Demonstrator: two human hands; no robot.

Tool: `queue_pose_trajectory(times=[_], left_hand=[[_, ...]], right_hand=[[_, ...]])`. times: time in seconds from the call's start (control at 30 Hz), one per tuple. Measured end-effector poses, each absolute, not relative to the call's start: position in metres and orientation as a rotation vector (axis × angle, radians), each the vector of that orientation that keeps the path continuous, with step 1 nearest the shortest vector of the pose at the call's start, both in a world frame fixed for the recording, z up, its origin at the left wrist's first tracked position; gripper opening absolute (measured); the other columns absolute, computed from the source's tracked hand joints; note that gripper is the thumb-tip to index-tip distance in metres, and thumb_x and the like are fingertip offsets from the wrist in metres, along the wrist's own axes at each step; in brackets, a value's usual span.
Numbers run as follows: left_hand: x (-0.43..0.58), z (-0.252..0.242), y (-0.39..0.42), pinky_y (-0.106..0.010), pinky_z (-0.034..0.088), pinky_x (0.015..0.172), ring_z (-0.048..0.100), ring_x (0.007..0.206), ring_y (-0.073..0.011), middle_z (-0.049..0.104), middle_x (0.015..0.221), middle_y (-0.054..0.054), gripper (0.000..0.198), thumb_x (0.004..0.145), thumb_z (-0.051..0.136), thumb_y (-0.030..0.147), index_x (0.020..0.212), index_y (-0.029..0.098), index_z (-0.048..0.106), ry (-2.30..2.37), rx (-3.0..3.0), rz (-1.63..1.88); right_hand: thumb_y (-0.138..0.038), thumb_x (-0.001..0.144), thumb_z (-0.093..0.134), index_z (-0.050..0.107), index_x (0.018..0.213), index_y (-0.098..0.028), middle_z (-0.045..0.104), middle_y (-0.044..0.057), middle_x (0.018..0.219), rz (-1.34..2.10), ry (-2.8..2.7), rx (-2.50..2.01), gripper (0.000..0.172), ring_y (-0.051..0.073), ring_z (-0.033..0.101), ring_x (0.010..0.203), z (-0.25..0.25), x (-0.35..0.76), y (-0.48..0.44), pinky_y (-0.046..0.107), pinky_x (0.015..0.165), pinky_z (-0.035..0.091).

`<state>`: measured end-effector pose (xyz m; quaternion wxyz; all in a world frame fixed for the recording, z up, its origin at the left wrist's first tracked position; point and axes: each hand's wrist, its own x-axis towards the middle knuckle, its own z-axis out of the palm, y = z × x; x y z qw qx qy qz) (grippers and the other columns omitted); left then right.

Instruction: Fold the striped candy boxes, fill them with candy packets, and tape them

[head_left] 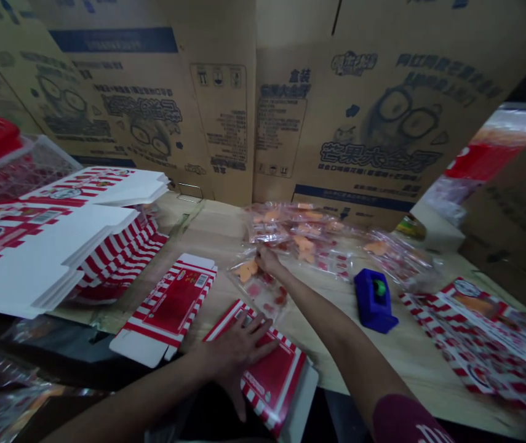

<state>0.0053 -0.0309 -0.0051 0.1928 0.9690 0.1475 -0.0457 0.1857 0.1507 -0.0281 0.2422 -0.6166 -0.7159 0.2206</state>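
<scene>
My left hand (235,352) lies flat with fingers spread on a red-and-white striped flat carton (274,375) at the table's near edge. My right hand (267,258) reaches forward to a clear plastic packet with orange and red pieces (256,284), its fingers closed on the packet's top edge. More such packets (299,231) lie in a heap just beyond that hand. A second flat striped carton (170,304) rests to the left of my left hand.
Stacks of flat striped cartons (45,246) fill the left of the wooden table (336,320). A blue tape dispenser (374,300) sits right of my arm, with printed packs (479,332) beyond. Large cardboard boxes (253,98) wall off the back.
</scene>
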Motion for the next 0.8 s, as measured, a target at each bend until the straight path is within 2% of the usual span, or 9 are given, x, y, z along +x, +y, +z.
queue_pose_trajectory(times=[0.1, 0.2, 0.3, 0.47, 0.6, 0.8], left_hand=[[0.014, -0.013, -0.034, -0.073, 0.0, 0.105, 0.006, 0.141, -0.0493, 0.008, 0.155, -0.029, 0.133, 0.048, 0.082, 0.06, 0.151, 0.019, 0.01, 0.377, 2.763, -0.165], [0.016, -0.011, -0.039, -0.071, 0.0, 0.107, 0.009, 0.141, -0.0495, 0.012, 0.154, -0.03, 0.133, 0.046, 0.082, 0.061, 0.151, 0.018, 0.012, 0.445, 2.758, -0.179], [0.017, -0.005, -0.043, -0.068, 0.005, 0.109, 0.015, 0.14, -0.05, 0.019, 0.152, -0.03, 0.133, 0.044, 0.079, 0.064, 0.15, 0.014, 0.016, 0.634, 2.726, -0.215], [0.018, -0.009, -0.043, -0.065, 0.015, 0.109, 0.019, 0.138, -0.0486, 0.022, 0.151, -0.028, 0.126, 0.044, 0.076, 0.065, 0.146, 0.013, 0.024, 1.05, 2.701, -0.122], [0.02, -0.018, -0.039, -0.061, 0.017, 0.11, 0.03, 0.133, -0.0461, 0.035, 0.142, -0.027, 0.116, 0.044, 0.077, 0.058, 0.141, 0.011, 0.034, 1.238, 2.713, 0.081], [0.023, -0.018, -0.035, -0.061, 0.022, 0.108, 0.036, 0.128, -0.0436, 0.039, 0.136, -0.026, 0.109, 0.052, 0.072, 0.06, 0.141, 0.01, 0.034, 1.344, 2.736, 0.264]], right_hand=[[-0.011, 0.073, 0.05, 0.055, 0.067, -0.018, 0.058, 0.001, 0.064, 0.606, -1.788, -1.653, 0.01, 0.016, 0.053, 0.068, -0.024, 0.22, 0.135, 0.025, 0.065, 0.041], [-0.017, 0.074, 0.049, 0.05, 0.068, -0.019, 0.051, -0.002, 0.061, 0.594, -1.592, -1.61, 0.006, 0.014, 0.049, 0.062, -0.013, 0.262, 0.117, 0.024, 0.06, 0.041], [-0.026, 0.08, 0.045, 0.048, 0.082, -0.02, 0.048, -0.004, 0.063, 0.571, -1.396, -1.578, 0.006, 0.012, 0.047, 0.056, 0.004, 0.307, 0.092, 0.022, 0.054, 0.041], [-0.034, 0.081, 0.052, 0.041, 0.107, -0.025, 0.054, -0.004, 0.072, 0.566, -1.264, -1.404, 0.03, 0.013, 0.057, 0.057, 0.034, 0.354, 0.035, 0.021, 0.049, 0.045], [-0.032, 0.08, 0.056, 0.047, 0.112, -0.023, 0.058, -0.003, 0.069, 0.633, -1.396, -1.434, 0.035, 0.014, 0.059, 0.055, 0.033, 0.363, -0.007, 0.022, 0.045, 0.045], [-0.025, 0.079, 0.056, 0.065, 0.108, -0.015, 0.07, 0.008, 0.087, 0.733, -1.564, -1.537, 0.032, 0.018, 0.067, 0.064, 0.003, 0.355, -0.04, 0.031, 0.061, 0.055]])
